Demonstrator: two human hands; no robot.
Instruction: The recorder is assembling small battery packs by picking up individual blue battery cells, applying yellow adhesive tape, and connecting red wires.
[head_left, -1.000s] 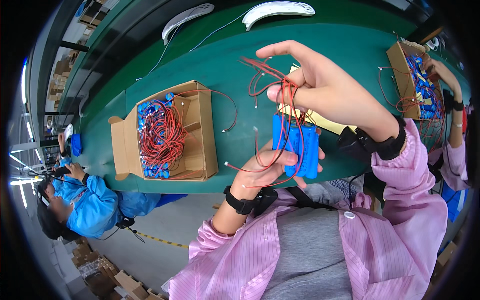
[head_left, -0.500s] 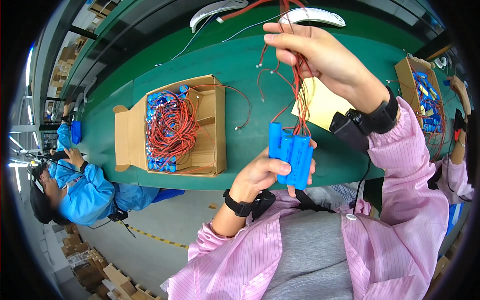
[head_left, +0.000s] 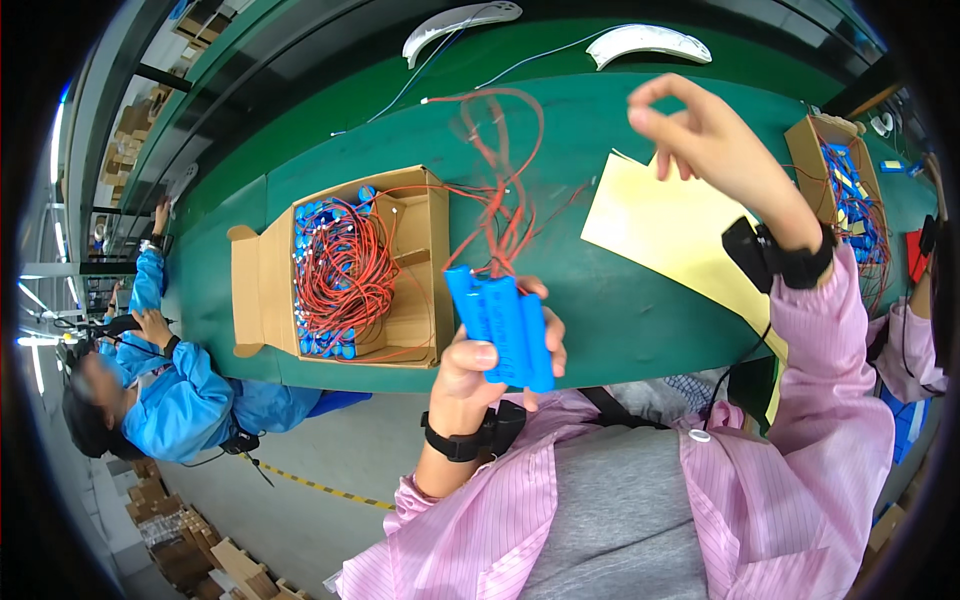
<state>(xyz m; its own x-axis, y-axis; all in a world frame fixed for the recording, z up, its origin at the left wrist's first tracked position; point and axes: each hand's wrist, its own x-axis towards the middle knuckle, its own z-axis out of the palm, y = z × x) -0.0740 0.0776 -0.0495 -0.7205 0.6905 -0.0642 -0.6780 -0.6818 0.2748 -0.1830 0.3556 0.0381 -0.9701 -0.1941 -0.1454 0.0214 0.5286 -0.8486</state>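
Several blue-wrapped cylindrical battery packs (head_left: 508, 330) stand side by side in my left hand (head_left: 468, 372), its thumb across the front and fingers behind. Their red and black wires (head_left: 500, 215) rise loosely above them, blurred, with small white connectors at some ends. My right hand (head_left: 692, 128) is raised above the table to the right, fingers loosely bent and apart, holding nothing. Beneath it lies a yellow sheet (head_left: 660, 235). An open cardboard box (head_left: 428, 300) just left of my left hand contains similar blue packs under a tangle of red wires (head_left: 345, 265).
The green table (head_left: 560, 130) carries two white curved parts (head_left: 650, 45) along its back. A second box of blue packs (head_left: 815, 160) stands at the right, near another person's arm (head_left: 905, 320). On the left, a co-worker in blue (head_left: 190, 395) sits at the table.
My right hand has let go of the wires and moved right and down. My left hand has shifted left with the battery packs, nearer the box. More of the yellow sheet shows.
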